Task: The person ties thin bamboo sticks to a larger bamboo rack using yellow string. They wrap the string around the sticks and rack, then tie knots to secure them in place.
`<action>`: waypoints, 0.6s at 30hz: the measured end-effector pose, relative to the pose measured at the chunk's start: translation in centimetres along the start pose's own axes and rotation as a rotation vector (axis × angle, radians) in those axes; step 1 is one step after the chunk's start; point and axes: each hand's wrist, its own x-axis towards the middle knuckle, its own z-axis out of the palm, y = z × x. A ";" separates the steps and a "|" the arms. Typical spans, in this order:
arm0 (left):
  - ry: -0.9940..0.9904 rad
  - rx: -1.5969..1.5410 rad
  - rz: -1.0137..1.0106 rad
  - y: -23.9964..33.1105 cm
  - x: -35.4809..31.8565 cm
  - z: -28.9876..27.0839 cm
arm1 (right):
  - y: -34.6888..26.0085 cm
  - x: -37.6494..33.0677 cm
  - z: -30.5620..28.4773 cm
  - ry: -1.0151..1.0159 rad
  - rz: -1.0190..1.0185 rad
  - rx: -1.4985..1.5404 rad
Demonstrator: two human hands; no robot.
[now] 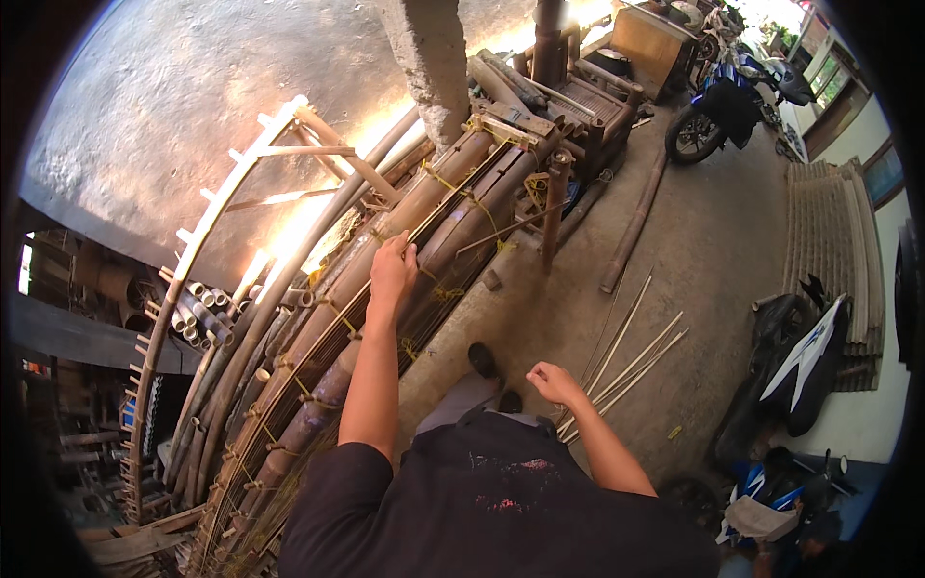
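Observation:
My left hand point(392, 275) reaches forward over a long rack of bamboo poles point(443, 243). Its fingers are closed on a thin bamboo strip point(436, 214) that runs lengthwise between two thick poles. Yellow ties point(446, 291) loop round the poles at intervals along their length. My right hand point(555, 383) hangs in front of my body, fingers loosely curled, and nothing shows in it. Beyond it, several pale bamboo strips point(631, 366) lie on the concrete floor. My palm hides part of the left hand's grip.
A concrete post point(431, 72) stands behind the rack. To the left rises a curved bamboo frame with pegs point(204, 223). A single pole point(636, 226) lies on the floor, with a motorcycle point(718, 111) past it. Corrugated sheets point(829, 250) and another motorcycle point(805, 371) are at right.

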 end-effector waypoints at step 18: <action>-0.155 0.045 -0.274 3.8 11.9 10.8 | -13.9 24.4 -11.3 -0.459 0.023 0.823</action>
